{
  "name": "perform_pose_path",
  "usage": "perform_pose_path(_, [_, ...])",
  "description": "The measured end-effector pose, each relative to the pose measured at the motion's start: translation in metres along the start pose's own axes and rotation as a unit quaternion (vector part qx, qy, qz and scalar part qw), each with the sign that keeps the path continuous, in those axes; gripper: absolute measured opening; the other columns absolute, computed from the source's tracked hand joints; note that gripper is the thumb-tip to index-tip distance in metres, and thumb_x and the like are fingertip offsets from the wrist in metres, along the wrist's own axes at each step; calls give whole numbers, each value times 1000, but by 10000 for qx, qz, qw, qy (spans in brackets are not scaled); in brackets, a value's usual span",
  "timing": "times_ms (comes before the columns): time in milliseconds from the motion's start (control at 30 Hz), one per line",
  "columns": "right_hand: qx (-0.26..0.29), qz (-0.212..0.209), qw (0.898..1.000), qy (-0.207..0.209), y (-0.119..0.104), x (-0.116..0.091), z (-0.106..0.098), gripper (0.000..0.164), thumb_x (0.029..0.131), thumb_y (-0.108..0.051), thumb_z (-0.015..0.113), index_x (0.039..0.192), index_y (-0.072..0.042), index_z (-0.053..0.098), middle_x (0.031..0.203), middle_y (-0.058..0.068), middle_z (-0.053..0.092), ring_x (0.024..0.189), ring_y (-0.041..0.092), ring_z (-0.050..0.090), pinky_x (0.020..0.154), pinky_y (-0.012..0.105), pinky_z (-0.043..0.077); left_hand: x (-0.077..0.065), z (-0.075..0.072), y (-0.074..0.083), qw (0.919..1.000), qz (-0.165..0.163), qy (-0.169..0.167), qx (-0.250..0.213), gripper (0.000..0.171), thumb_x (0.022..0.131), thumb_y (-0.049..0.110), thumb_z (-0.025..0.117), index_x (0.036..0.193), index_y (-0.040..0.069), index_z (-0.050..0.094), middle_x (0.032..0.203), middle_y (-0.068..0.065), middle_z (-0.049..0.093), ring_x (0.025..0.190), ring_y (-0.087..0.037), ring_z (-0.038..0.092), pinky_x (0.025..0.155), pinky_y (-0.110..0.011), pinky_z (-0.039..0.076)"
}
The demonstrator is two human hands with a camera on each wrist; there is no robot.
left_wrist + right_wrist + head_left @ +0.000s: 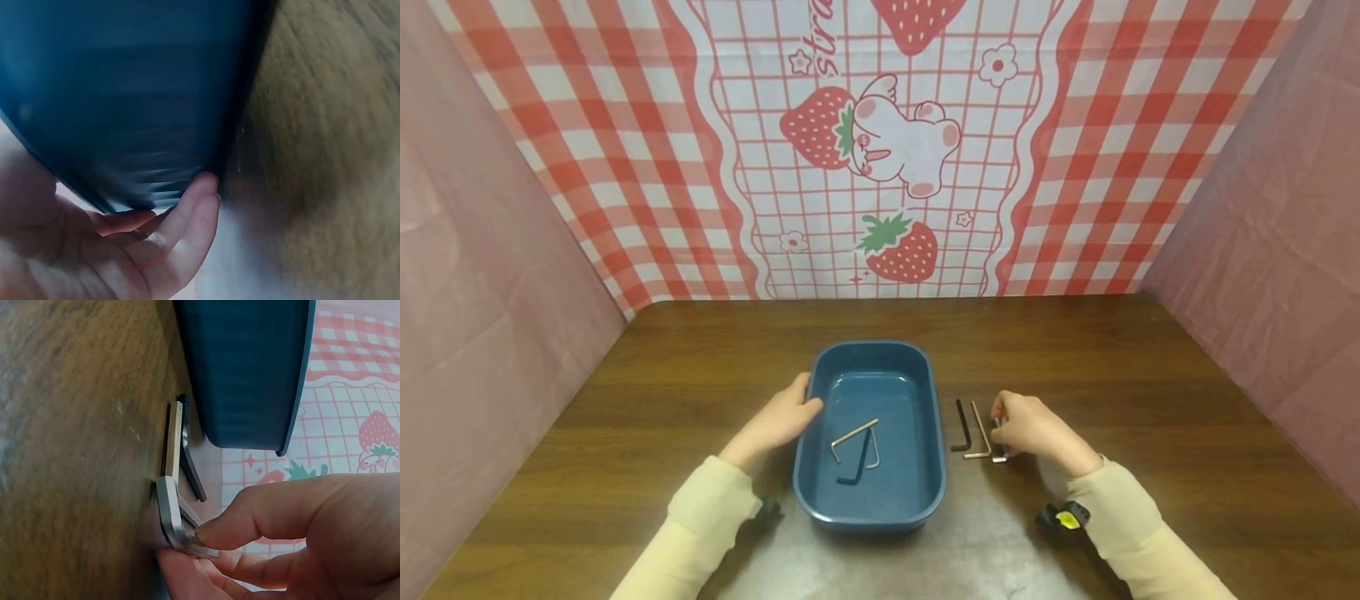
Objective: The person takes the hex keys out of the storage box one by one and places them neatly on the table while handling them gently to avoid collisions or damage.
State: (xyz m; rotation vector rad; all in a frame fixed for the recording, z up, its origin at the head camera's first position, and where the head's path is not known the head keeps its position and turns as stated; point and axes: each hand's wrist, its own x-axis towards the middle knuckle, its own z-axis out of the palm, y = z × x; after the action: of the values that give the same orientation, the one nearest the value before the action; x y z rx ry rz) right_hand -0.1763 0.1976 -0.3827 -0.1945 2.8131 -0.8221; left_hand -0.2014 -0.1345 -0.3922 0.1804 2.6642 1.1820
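Note:
A blue rectangular bin (868,506) stands on the table, with a gold, a black and a silver hex key inside. My left hand (778,421) grips the bin's left side, thumb over the rim and fingers against the outer wall (144,125). To the right of the bin, my right hand (1033,429) pinches a silver hex key (169,506) between thumb and fingers, low at the tabletop. Beside it lie a gold hex key (981,429) and a black hex key (962,425), both nearer the bin.
The brown wooden table (700,358) runs back to a red-and-white checked cloth (647,167) with strawberry prints. Pink cloth (1270,250) hangs on both sides. A dark wrist device with a yellow-green part (1067,520) is at the right cuff.

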Motion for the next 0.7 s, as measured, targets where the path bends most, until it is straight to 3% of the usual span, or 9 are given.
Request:
perform_pose_path(200, [-22, 147, 9999, -54, 0, 0, 2, 17, 68, -2, 58, 84, 0, 53, 61, 4, 53, 46, 10, 57, 49, 24, 47, 0, 0, 0, 10000, 10, -4, 3, 50, 90, 20, 41, 134, 0, 33, 130, -23, 48, 117, -36, 48, 94, -50, 40])
perform_pose_path(700, [94, 32, 9999, -50, 1, -1, 3, 17, 65, 0, 59, 82, 1, 52, 60, 4, 54, 45, 12, 56, 47, 25, 49, 0, 0, 0, 10000, -28, -35, -26, 48, 90, 20, 42, 133, 0, 34, 129, -23, 48, 117, -35, 49, 94, -51, 40])
